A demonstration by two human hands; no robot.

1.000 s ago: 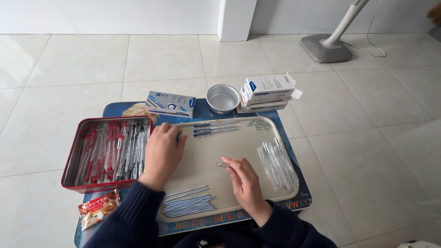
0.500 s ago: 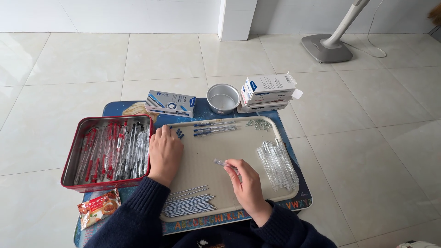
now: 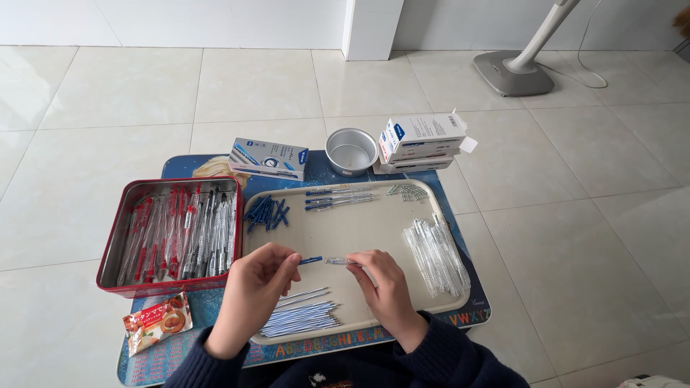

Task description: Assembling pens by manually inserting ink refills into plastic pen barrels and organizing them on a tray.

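1. Here, in the head view, the left hand [image 3: 251, 287] pinches a small blue pen cap [image 3: 310, 260] in a closed fingertip grip, over the middle of the cream tray [image 3: 345, 230].
2. The right hand [image 3: 384, 287] holds a clear pen barrel [image 3: 338, 261] in the same pinching grip; cap and barrel lie end to end, and I cannot tell whether they touch.
3. Around the hands the tray floor is bare in the centre. Loose blue caps [image 3: 264, 212] sit at its upper left corner, assembled blue pens [image 3: 338, 199] along the far rim, and small metal springs [image 3: 407, 191] at the upper right.
4. Clear barrels [image 3: 435, 248] are stacked against the right rim; thin blue refills [image 3: 302, 320] lie by the near rim, between the two wrists.
5. Just beside the tray's left edge stands a red tin [image 3: 108, 244] full of pens, near the left edge of the small tabletop [image 3: 474, 312].
6. A snack packet [image 3: 157, 322] lies in front of the tin.
7. Beyond the far rim: a blue-and-white pen box [image 3: 268, 159], a round metal cup [image 3: 351, 151], stacked white boxes [image 3: 420, 140].
8. Tiled floor [image 3: 575, 237] is all round; a fan base [image 3: 512, 72] stands well apart.
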